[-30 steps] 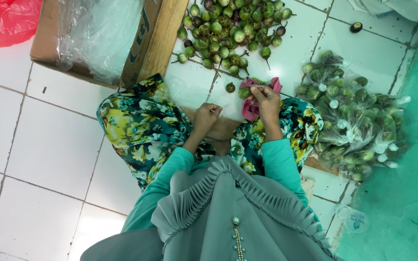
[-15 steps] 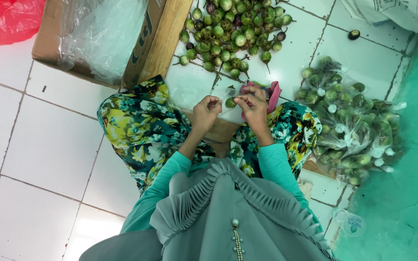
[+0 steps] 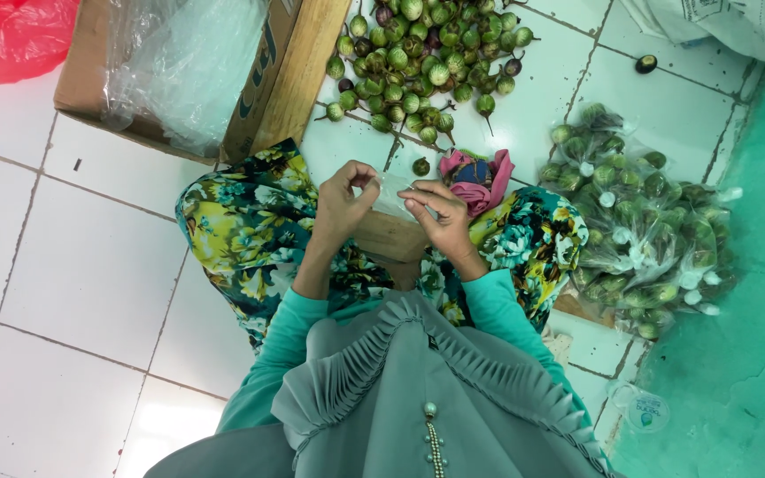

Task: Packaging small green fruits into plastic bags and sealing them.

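White floor tiles are filling the view beneath me, and I am working seated on them, looking down past my knees. Between my two hands I am holding a small clear plastic bag just above my lap: my left hand is pinching one edge in a clenched grip and my right hand is grasping the other edge the same way, so both are closed on the film. To do this well, I judge that I should be rubbing the two layers apart with thumb and forefinger and keeping the mouth facing up, since thin film clings and can tear if jerked. Just beyond the bag, a single small green eggplant is lying on the tile, with the loose pile of eggplants past it. Filled bags are lying to my right, a pink cloth near my right knee, and a lined cardboard box is standing to the left.
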